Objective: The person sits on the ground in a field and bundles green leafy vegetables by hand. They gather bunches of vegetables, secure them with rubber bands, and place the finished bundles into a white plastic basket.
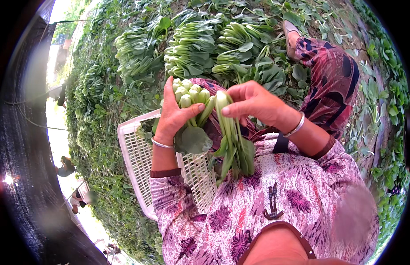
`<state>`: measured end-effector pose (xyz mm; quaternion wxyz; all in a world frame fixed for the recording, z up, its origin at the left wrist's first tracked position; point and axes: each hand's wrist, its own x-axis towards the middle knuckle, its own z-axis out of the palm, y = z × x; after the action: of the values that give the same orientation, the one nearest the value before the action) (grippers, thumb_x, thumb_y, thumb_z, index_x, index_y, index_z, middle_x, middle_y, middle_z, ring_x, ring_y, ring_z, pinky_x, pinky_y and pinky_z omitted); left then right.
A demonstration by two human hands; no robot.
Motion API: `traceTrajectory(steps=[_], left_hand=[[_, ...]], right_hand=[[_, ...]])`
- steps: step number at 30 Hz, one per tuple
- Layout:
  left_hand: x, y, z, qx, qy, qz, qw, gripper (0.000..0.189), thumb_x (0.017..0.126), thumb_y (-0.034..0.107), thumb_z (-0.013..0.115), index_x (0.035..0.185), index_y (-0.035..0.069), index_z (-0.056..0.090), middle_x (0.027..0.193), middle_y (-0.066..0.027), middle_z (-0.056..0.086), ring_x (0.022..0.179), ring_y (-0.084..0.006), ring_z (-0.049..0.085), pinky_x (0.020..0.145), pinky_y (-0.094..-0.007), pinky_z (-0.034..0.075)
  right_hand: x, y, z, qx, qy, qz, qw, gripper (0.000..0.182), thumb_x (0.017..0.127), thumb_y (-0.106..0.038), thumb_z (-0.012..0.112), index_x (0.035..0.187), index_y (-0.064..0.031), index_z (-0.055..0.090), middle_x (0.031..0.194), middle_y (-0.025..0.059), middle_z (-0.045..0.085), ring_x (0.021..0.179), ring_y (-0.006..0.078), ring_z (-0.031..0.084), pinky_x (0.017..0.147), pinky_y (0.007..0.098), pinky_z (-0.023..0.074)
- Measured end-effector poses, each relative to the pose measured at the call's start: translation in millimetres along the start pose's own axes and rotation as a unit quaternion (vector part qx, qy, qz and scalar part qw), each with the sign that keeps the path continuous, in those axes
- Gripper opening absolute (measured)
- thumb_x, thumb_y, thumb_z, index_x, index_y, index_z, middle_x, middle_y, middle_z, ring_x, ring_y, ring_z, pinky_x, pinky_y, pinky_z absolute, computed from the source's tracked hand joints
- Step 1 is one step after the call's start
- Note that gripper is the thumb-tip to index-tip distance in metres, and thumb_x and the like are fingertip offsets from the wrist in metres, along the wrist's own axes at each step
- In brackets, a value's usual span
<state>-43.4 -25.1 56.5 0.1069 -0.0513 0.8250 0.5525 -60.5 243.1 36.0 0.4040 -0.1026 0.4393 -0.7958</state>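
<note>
My left hand (pixel 178 114) is wrapped around a bunch of leafy greens (pixel 188 92), like bok choy, their pale stem bases facing up towards me and a leaf hanging below. Close to its right, my right hand (pixel 251 104) pinches a single plant of greens (pixel 230 132) near its base, the leaves drooping over my lap. Beyond both hands, piles of picked greens (pixel 190 49) lie on the ground with their stems mostly pointing left.
A white plastic crate (pixel 137 169) stands beside my left forearm, partly hidden. Growing plants (pixel 109 185) cover the ground at the left. My bent leg (pixel 331 82) and shoe (pixel 289 36) are at the right. Other people (pixel 65 165) are far off at the left edge.
</note>
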Motion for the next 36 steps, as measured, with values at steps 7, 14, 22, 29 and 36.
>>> traceTrajectory(steps=[7, 14, 22, 29, 36], left_hand=[[5.1, 19.6, -5.5, 0.038, -0.088, -0.031, 0.995, 0.125, 0.068, 0.019, 0.091, 0.157, -0.007, 0.007, 0.144, -0.0231, 0.044, 0.131, -0.0281, 0.047, 0.111, -0.0372, 0.039], [6.7, 1.7, 0.9, 0.235, -0.047, 0.049, 0.970, 0.135, 0.059, 0.037, 0.097, 0.155, -0.007, 0.013, 0.144, -0.0258, 0.038, 0.135, -0.0366, 0.041, 0.115, -0.0431, 0.033], [-15.5, -3.0, 9.5, 0.181, 0.018, 0.069, 0.981, 0.138, 0.050, 0.037, 0.101, 0.153, -0.005, 0.019, 0.139, -0.0214, 0.041, 0.129, -0.0337, 0.045, 0.111, -0.0435, 0.038], [-13.1, -4.9, 5.7, 0.190, 0.027, 0.050, 0.980, 0.129, 0.051, 0.025, 0.100, 0.151, -0.001, 0.023, 0.133, -0.0187, 0.047, 0.122, -0.0305, 0.051, 0.106, -0.0417, 0.044], [-18.4, 2.3, 11.6, 0.076, 0.023, 0.033, 0.996, 0.118, 0.056, 0.013, 0.094, 0.151, 0.001, 0.025, 0.131, -0.0146, 0.052, 0.118, -0.0253, 0.057, 0.104, -0.0396, 0.047]], right_hand=[[29.2, 56.7, 15.8, 0.053, 0.072, -0.001, 0.996, 0.026, 0.088, -0.017, 0.079, 0.100, 0.0031, 0.069, 0.085, 0.0057, 0.070, 0.068, 0.0116, 0.068, 0.060, 0.0261, 0.0593], [38.9, 69.4, 16.7, 0.053, 0.070, -0.053, 0.995, 0.021, 0.089, -0.015, 0.078, 0.097, 0.0014, 0.067, 0.085, 0.0057, 0.069, 0.070, 0.0119, 0.068, 0.064, 0.0266, 0.0593], [45.6, 84.9, 11.4, -0.011, 0.044, -0.103, 0.994, 0.014, 0.092, -0.008, 0.073, 0.090, 0.0028, 0.064, 0.080, 0.0063, 0.069, 0.066, 0.0096, 0.065, 0.060, 0.0256, 0.0563], [54.1, 95.2, 0.6, -0.156, 0.106, -0.114, 0.975, 0.028, 0.090, -0.018, 0.078, 0.096, -0.0002, 0.058, 0.083, 0.0045, 0.066, 0.066, 0.0080, 0.063, 0.052, 0.0236, 0.0521], [57.0, 99.2, 4.4, 0.115, 0.050, -0.085, 0.988, 0.020, 0.096, -0.012, 0.069, 0.102, 0.0001, 0.054, 0.090, 0.0088, 0.068, 0.068, 0.0131, 0.068, 0.057, 0.0267, 0.0588]])
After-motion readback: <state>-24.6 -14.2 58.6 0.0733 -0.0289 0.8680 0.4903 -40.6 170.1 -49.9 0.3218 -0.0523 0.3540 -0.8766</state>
